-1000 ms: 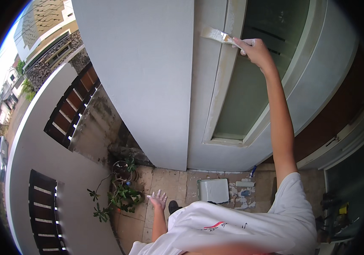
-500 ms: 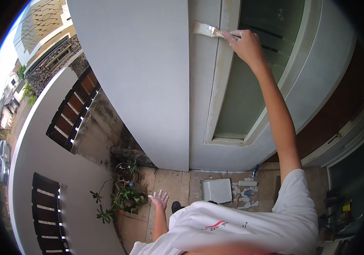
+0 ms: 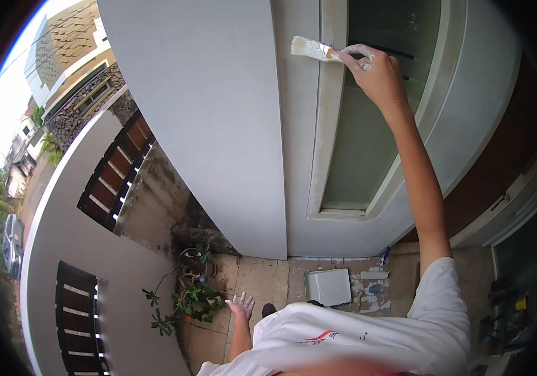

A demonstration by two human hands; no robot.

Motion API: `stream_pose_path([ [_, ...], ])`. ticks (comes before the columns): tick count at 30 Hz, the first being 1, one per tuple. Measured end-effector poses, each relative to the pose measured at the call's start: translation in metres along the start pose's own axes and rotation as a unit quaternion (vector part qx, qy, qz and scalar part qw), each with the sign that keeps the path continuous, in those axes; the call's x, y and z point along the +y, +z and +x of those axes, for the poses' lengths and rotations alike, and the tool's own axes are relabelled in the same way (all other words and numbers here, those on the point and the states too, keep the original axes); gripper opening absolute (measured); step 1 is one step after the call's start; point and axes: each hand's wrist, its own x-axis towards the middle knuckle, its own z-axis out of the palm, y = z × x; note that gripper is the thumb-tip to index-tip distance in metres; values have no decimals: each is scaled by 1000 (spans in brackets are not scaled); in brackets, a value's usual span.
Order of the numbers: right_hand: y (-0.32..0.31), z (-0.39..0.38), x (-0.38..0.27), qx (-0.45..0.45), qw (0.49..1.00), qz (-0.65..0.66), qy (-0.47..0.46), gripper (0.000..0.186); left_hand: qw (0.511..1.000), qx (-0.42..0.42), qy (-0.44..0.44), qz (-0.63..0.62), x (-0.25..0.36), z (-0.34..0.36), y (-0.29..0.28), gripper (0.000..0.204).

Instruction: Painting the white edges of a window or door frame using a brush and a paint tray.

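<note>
My right hand (image 3: 374, 67) is raised high and pinches the handle of a paintbrush (image 3: 312, 48). White paint coats its bristles, which point left across the pale wall strip (image 3: 298, 125) beside the window frame (image 3: 330, 119). Whether the bristles touch the wall, I cannot tell. Paint marks my fingers. Low down, my left hand (image 3: 241, 306) hangs with spread, paint-whitened fingers and holds nothing; it is nearest to a leafy plant (image 3: 196, 301).
A white paint tray (image 3: 328, 287) rests on the paint-spotted floor, with a pale roller (image 3: 374, 275) and a blue-handled tool (image 3: 385, 255) near it. A broad white wall (image 3: 199, 113) juts out at left. Beyond stands a low wall with slatted openings (image 3: 77, 307).
The brush has tilted and sits slightly farther right and lower, its bristles more fully in view. My left hand stays spread and low. The whole view has shifted a little.
</note>
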Motion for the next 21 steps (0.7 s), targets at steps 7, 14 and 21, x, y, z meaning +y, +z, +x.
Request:
stream_pose_path([
  [7, 22, 13, 11, 26, 993, -102, -51, 22, 999, -27, 15, 26, 3, 2, 14, 75],
  [14, -16, -1, 0, -15, 999, -47, 10, 26, 954, -295, 2, -60, -10, 44, -89, 76],
  [21, 26, -6, 3, -12, 998, -60, -24, 24, 999, 13, 13, 36, -2, -4, -3, 74],
])
